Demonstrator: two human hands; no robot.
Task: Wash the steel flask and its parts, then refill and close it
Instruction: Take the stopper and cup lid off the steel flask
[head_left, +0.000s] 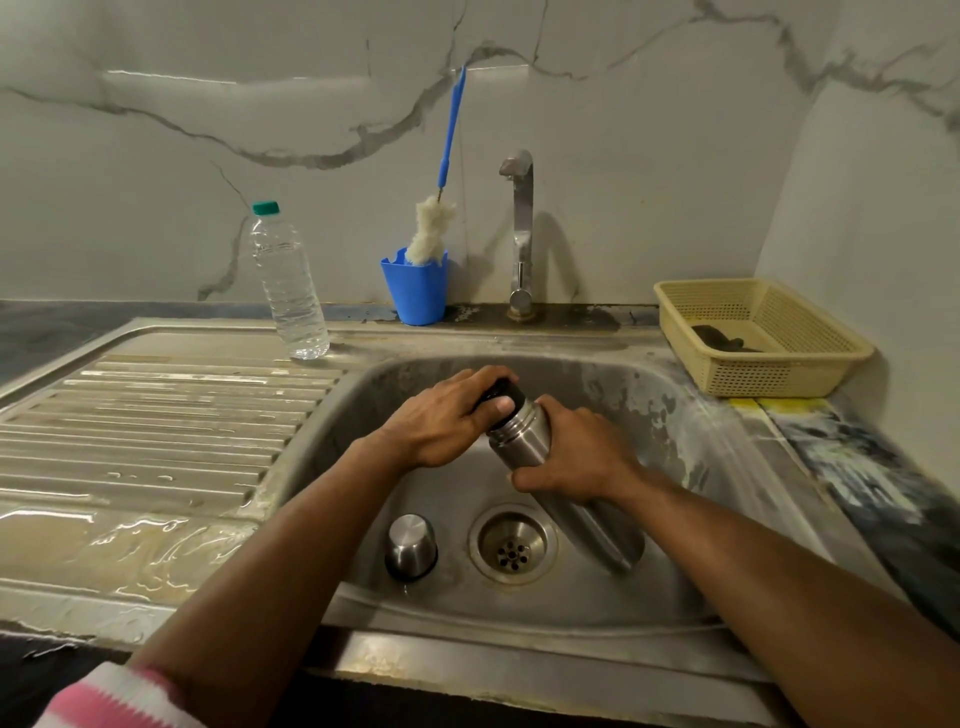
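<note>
A steel flask leans tilted over the sink basin, its base low near the drain. My right hand grips the flask's body around the middle. My left hand curls round the black stopper at the flask's neck. The flask's steel cup lid stands upside down on the basin floor, left of the drain. A bottle brush with a blue handle stands in a blue cup behind the sink.
A clear water bottle with a green cap stands at the back of the wet draining board. The tap rises behind the basin, no water running. A beige plastic basket holding a dark item sits on the right counter.
</note>
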